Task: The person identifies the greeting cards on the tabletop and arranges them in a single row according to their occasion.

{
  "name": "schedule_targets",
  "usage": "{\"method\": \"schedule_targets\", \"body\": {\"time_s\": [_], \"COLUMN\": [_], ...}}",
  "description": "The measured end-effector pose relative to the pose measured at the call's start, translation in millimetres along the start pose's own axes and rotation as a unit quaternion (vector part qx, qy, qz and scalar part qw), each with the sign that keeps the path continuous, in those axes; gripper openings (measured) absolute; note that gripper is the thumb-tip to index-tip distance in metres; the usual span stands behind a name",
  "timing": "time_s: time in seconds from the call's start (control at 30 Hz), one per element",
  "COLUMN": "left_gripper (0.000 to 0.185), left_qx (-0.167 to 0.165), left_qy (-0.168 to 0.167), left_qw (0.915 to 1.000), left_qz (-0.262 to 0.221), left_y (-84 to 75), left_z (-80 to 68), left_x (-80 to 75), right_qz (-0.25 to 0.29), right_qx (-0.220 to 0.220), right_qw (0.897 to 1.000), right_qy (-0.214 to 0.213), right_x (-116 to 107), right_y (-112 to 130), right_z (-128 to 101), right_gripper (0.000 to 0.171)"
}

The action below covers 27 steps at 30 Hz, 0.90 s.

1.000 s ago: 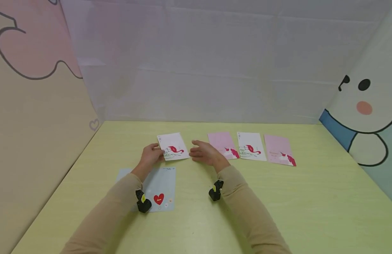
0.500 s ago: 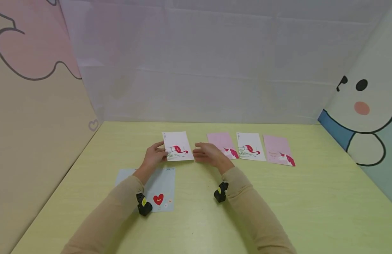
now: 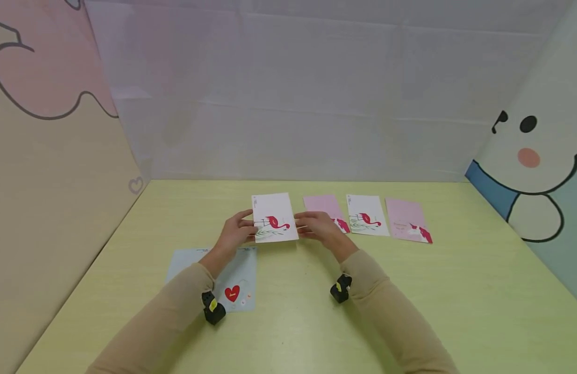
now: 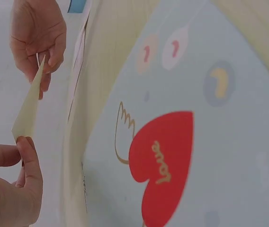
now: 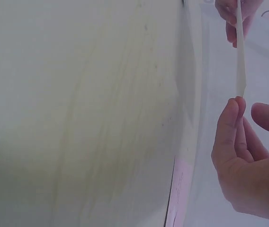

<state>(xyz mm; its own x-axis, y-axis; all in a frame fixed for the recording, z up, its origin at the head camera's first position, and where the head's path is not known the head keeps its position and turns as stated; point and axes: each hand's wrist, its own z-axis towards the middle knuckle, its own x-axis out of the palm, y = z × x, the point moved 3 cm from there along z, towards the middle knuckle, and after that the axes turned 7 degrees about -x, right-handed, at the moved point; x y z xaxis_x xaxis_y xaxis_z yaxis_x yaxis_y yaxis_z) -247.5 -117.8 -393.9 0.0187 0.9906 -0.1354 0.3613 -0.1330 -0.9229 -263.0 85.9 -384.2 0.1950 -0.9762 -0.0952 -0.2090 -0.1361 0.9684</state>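
A white card with a red flamingo (image 3: 274, 225) is held just above the yellow-green table (image 3: 433, 291), left of the row of cards. My left hand (image 3: 243, 228) pinches its left edge, and my right hand (image 3: 308, 224) pinches its right edge. In the left wrist view the card (image 4: 30, 109) shows edge-on between my left hand's thumb and fingers (image 4: 23, 156) and my right hand (image 4: 42, 52). The right wrist view shows the same thin edge (image 5: 240, 56) above my right hand (image 5: 241, 118).
A pale blue card with a red heart (image 3: 234, 278) lies under my left forearm. Right of the held card lie a pink card (image 3: 322, 206), partly hidden by my right hand, another flamingo card (image 3: 366, 215) and a second pink card (image 3: 407, 221). Printed walls enclose three sides.
The flamingo card has moved right, toward the row of cards. My right hand, open beside it a second ago, now pinches its right edge.
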Motion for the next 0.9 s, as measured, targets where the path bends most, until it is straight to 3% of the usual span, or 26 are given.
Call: {"method": "schedule_targets", "body": {"time_s": [0.43,0.7,0.9], "left_gripper": [0.056,0.062,0.062], "left_qx": [0.026,0.023,0.034], "left_qy": [0.023,0.045,0.072], "left_qw": [0.9992,0.9972,0.9958], "left_qz": [0.018,0.055,0.046], "left_y": [1.2,8.6,14.4], "left_z": [-17.8,-31.1,-41.2], "left_x": [15.1,24.0,28.1], "right_qz": [-0.030,-0.056,-0.056], "right_qx": [-0.021,-0.040,-0.044], "right_qw": [0.999,0.997,0.996], "right_qy": [0.009,0.035,0.057], "right_x": [-15,-23,-29], "right_y": [-3,-9,-14], "right_z": [-24,-43,-56], "right_gripper": [0.032,0.041,0.045]}}
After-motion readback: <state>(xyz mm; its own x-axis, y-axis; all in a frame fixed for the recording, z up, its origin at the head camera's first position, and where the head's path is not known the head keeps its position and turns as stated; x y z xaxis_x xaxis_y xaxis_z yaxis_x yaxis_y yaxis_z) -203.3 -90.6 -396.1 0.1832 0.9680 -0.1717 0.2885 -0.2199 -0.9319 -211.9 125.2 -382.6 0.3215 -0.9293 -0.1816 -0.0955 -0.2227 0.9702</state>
